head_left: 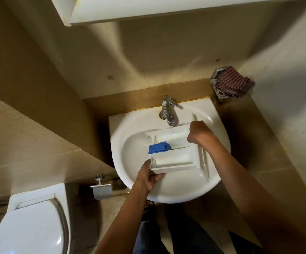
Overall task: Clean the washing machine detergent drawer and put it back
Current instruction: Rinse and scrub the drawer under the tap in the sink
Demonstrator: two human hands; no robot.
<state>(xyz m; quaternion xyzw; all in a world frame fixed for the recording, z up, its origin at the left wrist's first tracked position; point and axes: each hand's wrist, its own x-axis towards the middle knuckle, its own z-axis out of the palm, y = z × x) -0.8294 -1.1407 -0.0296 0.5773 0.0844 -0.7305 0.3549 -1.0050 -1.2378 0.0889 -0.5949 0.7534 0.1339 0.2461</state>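
Over the sink [166,191], detergent drawer [174,158] (blue insert [158,147] inside) in left hand [148,178].

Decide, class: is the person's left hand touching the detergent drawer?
Touching. The head view shows the left hand gripping the detergent drawer at its near left corner, with fingers curled under the edge.

No writing can be read anywhere, neither on the detergent drawer [174,158] nor its blue insert [158,147]
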